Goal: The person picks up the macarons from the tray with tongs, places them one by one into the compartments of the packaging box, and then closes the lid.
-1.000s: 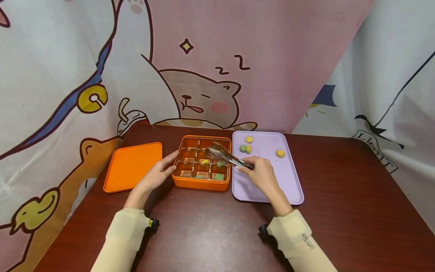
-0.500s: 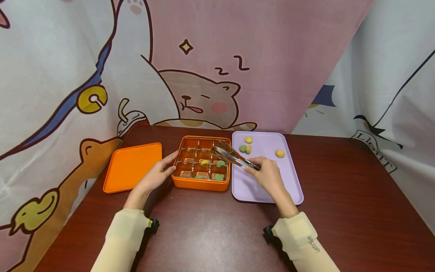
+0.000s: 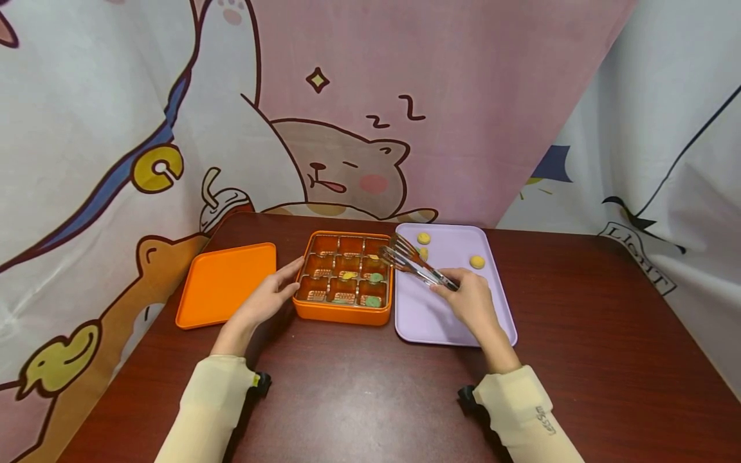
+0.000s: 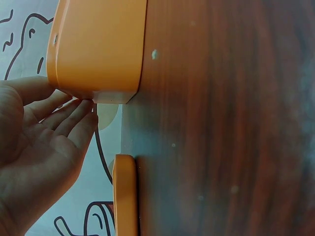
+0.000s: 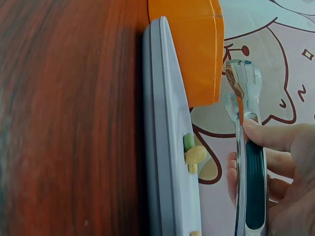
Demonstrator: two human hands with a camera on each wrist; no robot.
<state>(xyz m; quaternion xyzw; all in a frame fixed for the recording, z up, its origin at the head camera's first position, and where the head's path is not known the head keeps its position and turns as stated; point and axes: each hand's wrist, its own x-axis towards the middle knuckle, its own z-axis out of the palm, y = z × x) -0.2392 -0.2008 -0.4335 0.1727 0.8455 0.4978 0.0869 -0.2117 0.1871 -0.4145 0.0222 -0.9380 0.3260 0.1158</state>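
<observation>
My right hand [image 3: 470, 297] grips metal serving tongs [image 5: 253, 103] with dark handle grips; their two forked ends stand apart, and nothing shows between them. In the head view the tongs reach over the left edge of the lilac tray [image 3: 451, 321] toward the orange box [image 3: 341, 314]. My left hand [image 3: 271, 297] rests with extended fingers against the box's left side. Clear dividers split the box into several compartments. Small green pieces [image 3: 373, 301] and yellow pieces [image 3: 348, 275] lie in some, including a yellow bit [image 3: 375, 257] in the right column.
Round yellow pieces [image 3: 477, 262] lie on the tray, one at its back [image 3: 424, 238]. A yellow piece and a green one are partly hidden behind the tongs. The flat orange lid [image 3: 228, 286] lies left of the box. A printed cloth [image 3: 463, 116] hangs behind the dark wooden table [image 3: 347, 399].
My right hand has moved right with the tongs, from over the box to the tray's edge, and the tongs' ends have spread. A yellow bit now shows in the right column. The left hand stays.
</observation>
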